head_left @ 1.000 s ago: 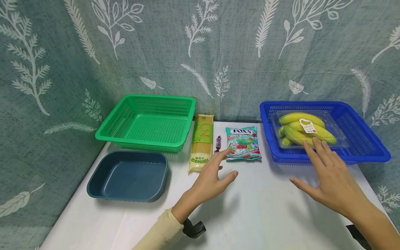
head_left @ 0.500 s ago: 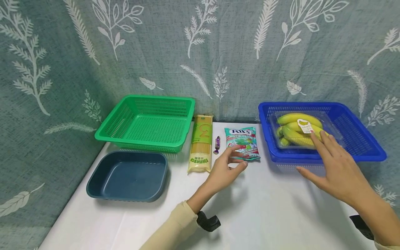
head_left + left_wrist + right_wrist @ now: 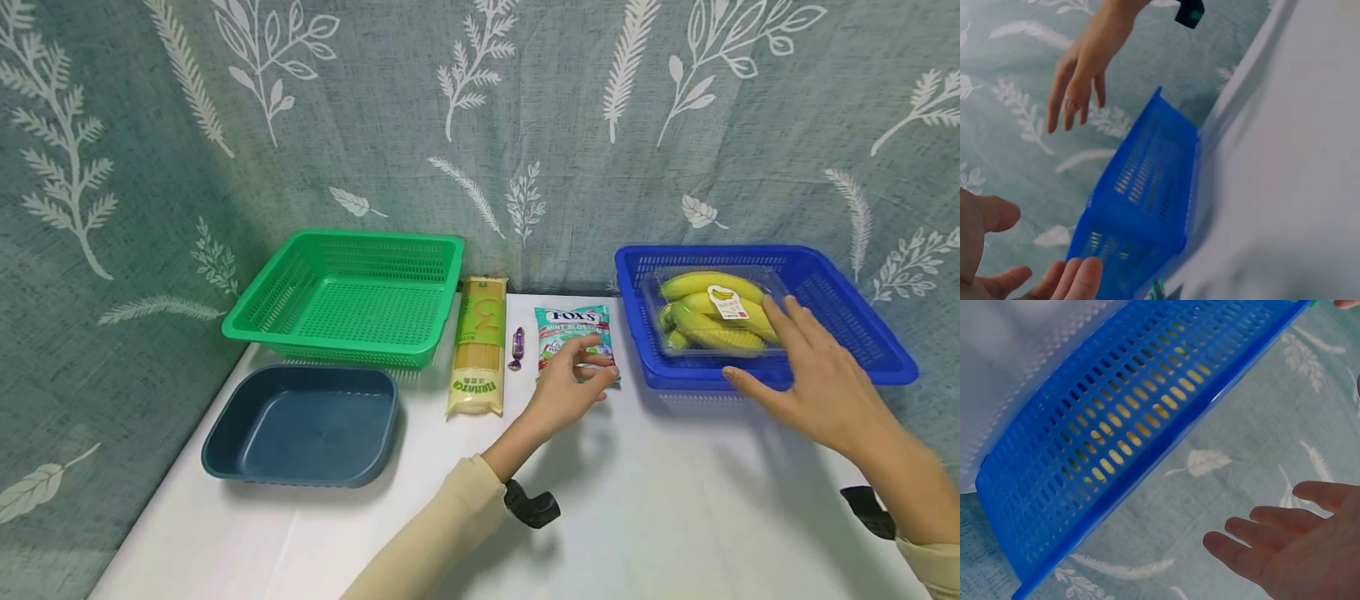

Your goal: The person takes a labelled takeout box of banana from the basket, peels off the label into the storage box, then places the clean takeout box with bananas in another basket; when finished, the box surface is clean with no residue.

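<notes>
My left hand (image 3: 566,385) hovers over the lower part of a teal Fox's candy bag (image 3: 557,322), its fingers loosely bent with nothing held. Whether a fingertip touches the bag cannot be told. Spread above the front rim of the blue basket (image 3: 873,354) is my right hand (image 3: 828,387), also holding nothing. Inside that basket a clear-lidded pack of bananas (image 3: 708,312) lies on the left side, partly covered by my right fingertips. In the right wrist view, yellow shows through the slots of the basket wall (image 3: 1041,487), apart from my right hand (image 3: 1310,544).
Left of the candy bag lie a purple wrapped candy (image 3: 517,348) and a spaghetti packet (image 3: 477,346). A green basket (image 3: 345,340) stands at the back left, with a dark blue tub (image 3: 300,479) in front of it. Patterned cloth (image 3: 375,100) hangs behind the white table (image 3: 645,517).
My left hand has moved right, from beside the purple candy to over the candy bag, its fingers bending more. My right hand has shifted slightly right, off the middle of the banana pack.
</notes>
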The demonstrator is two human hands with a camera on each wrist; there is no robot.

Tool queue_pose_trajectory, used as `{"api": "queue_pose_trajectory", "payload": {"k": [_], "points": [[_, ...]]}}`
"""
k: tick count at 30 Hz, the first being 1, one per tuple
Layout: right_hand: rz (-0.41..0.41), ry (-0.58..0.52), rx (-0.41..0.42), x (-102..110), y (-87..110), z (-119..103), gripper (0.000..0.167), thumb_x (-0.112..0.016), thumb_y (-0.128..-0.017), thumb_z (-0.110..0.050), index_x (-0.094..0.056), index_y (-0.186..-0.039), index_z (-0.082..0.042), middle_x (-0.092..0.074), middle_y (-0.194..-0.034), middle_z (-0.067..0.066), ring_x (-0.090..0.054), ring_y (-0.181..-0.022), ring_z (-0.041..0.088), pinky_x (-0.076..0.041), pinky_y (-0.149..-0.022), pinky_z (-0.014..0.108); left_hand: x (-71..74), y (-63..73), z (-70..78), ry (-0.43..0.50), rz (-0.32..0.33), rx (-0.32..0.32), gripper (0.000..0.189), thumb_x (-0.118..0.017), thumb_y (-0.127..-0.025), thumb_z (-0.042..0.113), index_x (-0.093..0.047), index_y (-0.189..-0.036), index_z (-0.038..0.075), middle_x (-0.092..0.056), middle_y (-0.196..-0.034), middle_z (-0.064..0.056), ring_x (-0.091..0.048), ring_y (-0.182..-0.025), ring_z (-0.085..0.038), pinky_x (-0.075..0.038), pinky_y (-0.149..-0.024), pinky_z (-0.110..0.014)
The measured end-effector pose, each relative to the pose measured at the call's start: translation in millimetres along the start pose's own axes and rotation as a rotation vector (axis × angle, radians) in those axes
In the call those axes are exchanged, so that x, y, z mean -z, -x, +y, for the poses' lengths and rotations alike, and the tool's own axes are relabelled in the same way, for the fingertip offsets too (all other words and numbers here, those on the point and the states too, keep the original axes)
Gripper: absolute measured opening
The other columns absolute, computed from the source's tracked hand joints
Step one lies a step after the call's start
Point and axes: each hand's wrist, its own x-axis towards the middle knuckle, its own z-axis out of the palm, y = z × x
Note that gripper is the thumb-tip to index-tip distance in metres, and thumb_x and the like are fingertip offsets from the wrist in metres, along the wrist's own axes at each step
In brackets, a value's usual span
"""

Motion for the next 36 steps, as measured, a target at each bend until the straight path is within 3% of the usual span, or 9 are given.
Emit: {"api": "queue_pose_trajectory", "payload": {"k": [5, 9, 15, 23, 27, 36], "points": [[-0.031, -0.016, -0.024, 1.8, -5.6, 7.2, 0.104, -0.071, -0.09, -0.049, -0.006, -0.162, -0.012, -0.004, -0.163, 0.025, -0.008, -0.146, 0.051, -0.015, -0.104, 0.077, -9.2, -10.0, 0.9, 0.098, 0.008, 0.058, 0.048, -0.069, -0.095, 0.013, -0.053, -0.14, 0.006, -0.067, -0.108, -0.004, -0.069, -0.094, -0.017, -0.059, -0.071, -0.031], [-0.049, -0.045, -0.037, 4.7, -10.9, 14.5, 0.101, -0.069, -0.092, -0.048, -0.005, -0.162, -0.012, -0.002, -0.164, 0.024, -0.005, -0.147, 0.048, -0.012, -0.107, 0.074, -16.8, -18.9, 0.5, 0.178, 0.041, 0.1, 0.042, -0.068, -0.094, 0.01, -0.056, -0.135, 0.006, -0.068, -0.104, -0.005, -0.07, -0.097, -0.026, -0.059, -0.072, -0.033], [-0.082, -0.058, -0.079, 7.3, -20.8, 26.3, 0.099, -0.064, -0.094, -0.05, -0.002, -0.161, -0.013, -0.001, -0.163, 0.026, -0.009, -0.144, 0.054, -0.016, -0.099, 0.078, -31.1, -34.3, -2.9, 0.166, 0.13, 0.136, 0.038, -0.072, -0.092, 0.007, -0.059, -0.128, 0.006, -0.067, -0.098, -0.003, -0.07, -0.091, -0.023, -0.059, -0.068, -0.032], [-0.079, -0.071, -0.102, 10.8, -34.7, 46.2, 0.097, -0.061, -0.096, -0.048, -0.003, -0.16, -0.006, -0.007, -0.16, 0.032, -0.01, -0.143, 0.055, -0.017, -0.102, 0.076, -45.8, -49.5, 1.0, 0.288, 0.174, 0.216, 0.041, -0.071, -0.092, 0.004, -0.057, -0.13, 0.002, -0.066, -0.095, -0.006, -0.068, -0.095, -0.031, -0.06, -0.069, -0.041], [-0.078, -0.067, -0.125, 9.6, -41.4, 57.9, 0.096, -0.059, -0.097, -0.049, -0.004, -0.159, -0.001, -0.013, -0.158, 0.034, -0.012, -0.142, 0.056, -0.017, -0.105, 0.074, -53.1, -56.2, -1.2, 0.297, 0.208, 0.239, 0.042, -0.072, -0.09, 0.001, -0.058, -0.129, 0.005, -0.065, -0.093, -0.006, -0.068, -0.085, -0.025, -0.06, -0.065, -0.037], [-0.154, -0.07, -0.214, 6.3, -54.9, 82.3, 0.099, -0.051, -0.098, -0.057, 0.002, -0.157, 0.003, -0.01, -0.156, 0.038, -0.015, -0.136, 0.063, -0.019, -0.099, 0.077, -63.4, -64.1, -6.0, 0.422, 0.28, 0.253, 0.043, -0.072, -0.085, -0.009, -0.062, -0.12, 0.014, -0.061, -0.085, -0.005, -0.063, -0.069, -0.017, -0.057, -0.057, -0.029]]}}
